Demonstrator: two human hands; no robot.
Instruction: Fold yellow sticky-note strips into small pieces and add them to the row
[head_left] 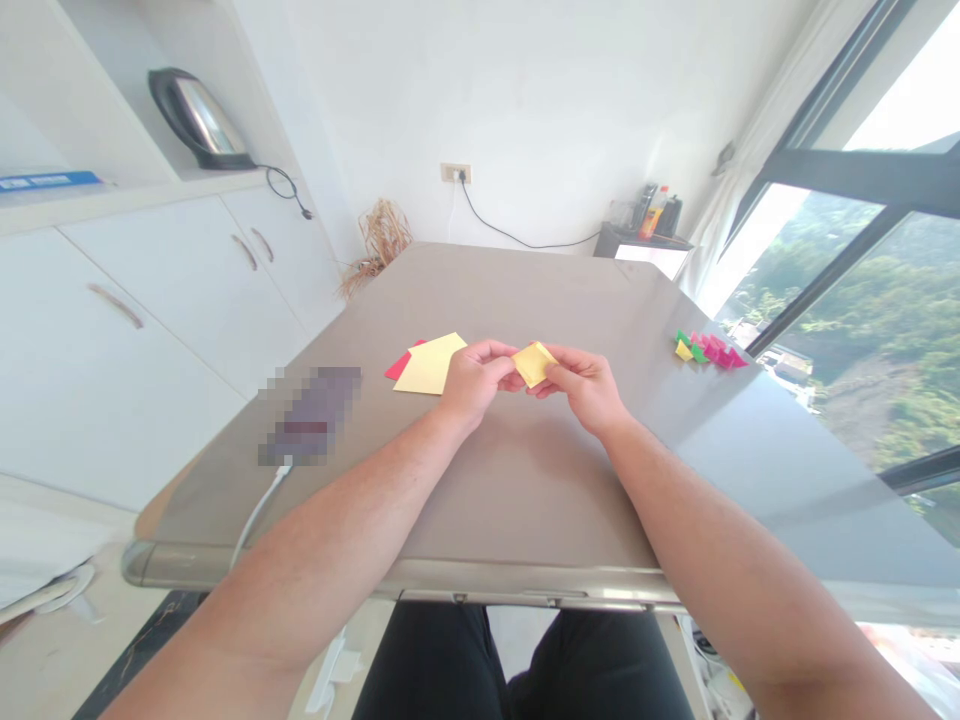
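Note:
A small square of folded yellow paper (533,363) is held just above the table between my two hands. My left hand (480,378) pinches its left corner between thumb and fingers. On the opposite side, my right hand (583,384) grips the lower right corner, thumb on top. Beside my left hand lie flat yellow paper sheets (429,366), with red paper (397,368) showing from underneath. My left hand covers the right end of the yellow sheets.
Several small folded paper pieces (720,352) in pink, green and yellow sit at the grey table's (525,480) right edge. A blurred-out flat device (315,415) with a white cable (255,515) lies left. Beyond the table stands a small cabinet (641,243) with bottles.

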